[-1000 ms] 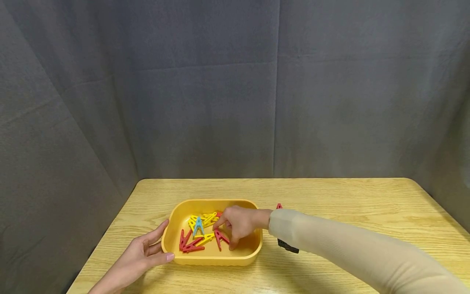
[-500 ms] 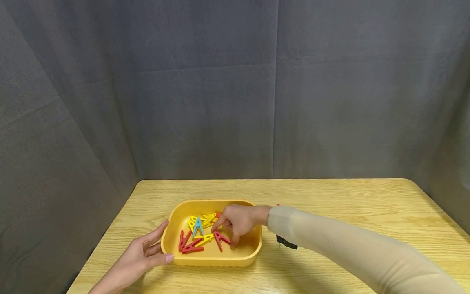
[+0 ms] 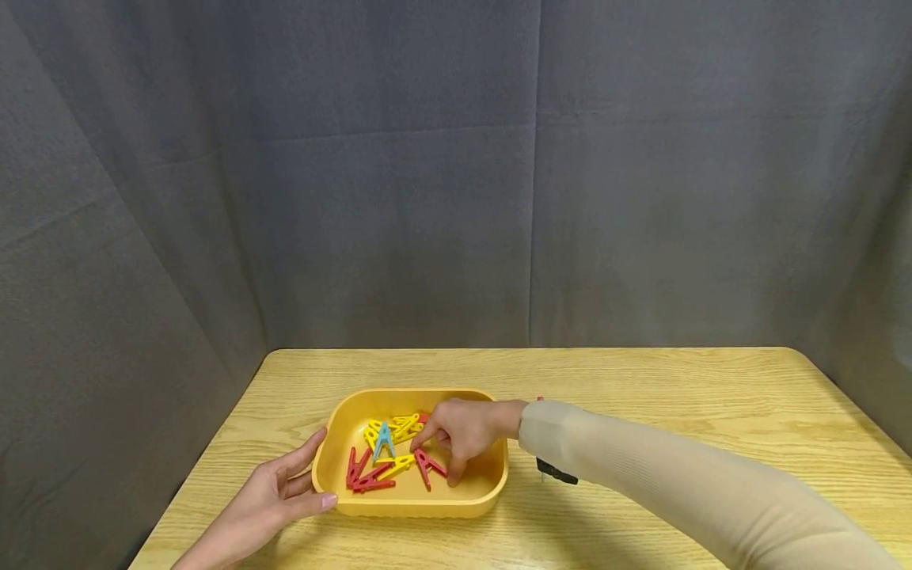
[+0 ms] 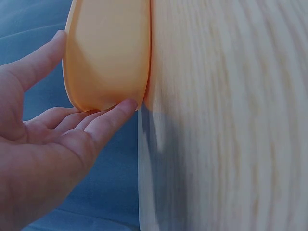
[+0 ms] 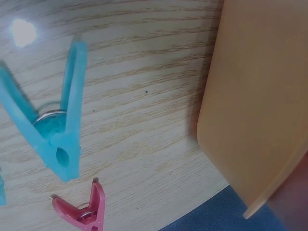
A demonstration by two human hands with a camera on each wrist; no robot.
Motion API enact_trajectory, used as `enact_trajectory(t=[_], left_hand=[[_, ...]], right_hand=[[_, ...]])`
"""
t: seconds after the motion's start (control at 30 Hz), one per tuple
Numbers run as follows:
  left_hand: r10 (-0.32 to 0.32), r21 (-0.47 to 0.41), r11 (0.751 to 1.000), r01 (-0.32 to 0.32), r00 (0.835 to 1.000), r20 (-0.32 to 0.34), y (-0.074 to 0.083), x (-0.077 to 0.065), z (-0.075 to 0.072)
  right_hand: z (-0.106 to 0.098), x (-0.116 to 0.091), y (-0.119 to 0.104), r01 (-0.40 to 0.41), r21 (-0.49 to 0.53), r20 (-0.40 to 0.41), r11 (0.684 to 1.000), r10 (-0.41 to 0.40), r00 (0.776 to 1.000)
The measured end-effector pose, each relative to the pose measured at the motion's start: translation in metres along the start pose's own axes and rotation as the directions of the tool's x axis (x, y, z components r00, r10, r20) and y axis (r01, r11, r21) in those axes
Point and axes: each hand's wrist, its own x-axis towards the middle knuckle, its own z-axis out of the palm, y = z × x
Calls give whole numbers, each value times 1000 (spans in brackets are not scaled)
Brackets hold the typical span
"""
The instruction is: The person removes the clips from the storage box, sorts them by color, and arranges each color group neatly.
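In the head view a yellow plastic basket (image 3: 409, 508) holds red and yellow clothespins and a light blue clothespin (image 3: 383, 440). My left hand (image 3: 267, 495) spans its left end, fingers extended along the outside and thumb at the near corner. The left wrist view shows that hand's fingertips against the basket (image 4: 108, 53). Inside the basket, my right hand (image 3: 465, 431) reaches down from the right. Its index finger and thumb pinch a red clothespin (image 3: 427, 467). A yellow clothespin (image 3: 399, 465) lies beside it. Two more red clothespins (image 3: 372, 477) lie at the near left.
On the wooden table (image 3: 677, 404), the right wrist view shows a light blue clothespin (image 5: 60, 132) and a pink-red clothespin (image 5: 86, 211) outside the basket wall (image 5: 250, 106). In the head view the right sleeve (image 3: 641, 455) covers most of that area. A grey curtain (image 3: 399, 198) hangs behind.
Almost nothing moves. The red clothespin at my right fingertips shifts very slightly. My left hand stays at the basket's end.
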Motion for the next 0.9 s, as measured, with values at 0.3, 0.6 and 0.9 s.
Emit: enact_trajectory(t=[0.3,0.6,0.9], left_hand=[[6,0,1000,-6,1000,4,-1,1,-1],[-5,10,1000,5,1000,-17,0,1,0],[5,11,1000,-5,1000,-3,-1,0,-1]], right_hand=[[1,1,1,24,2,-3,1000,-24,1000],[-3,-5,-4,30,89,-32,996,-28,999],[-9,-19,-10,93,139,-80,986,-82,993]])
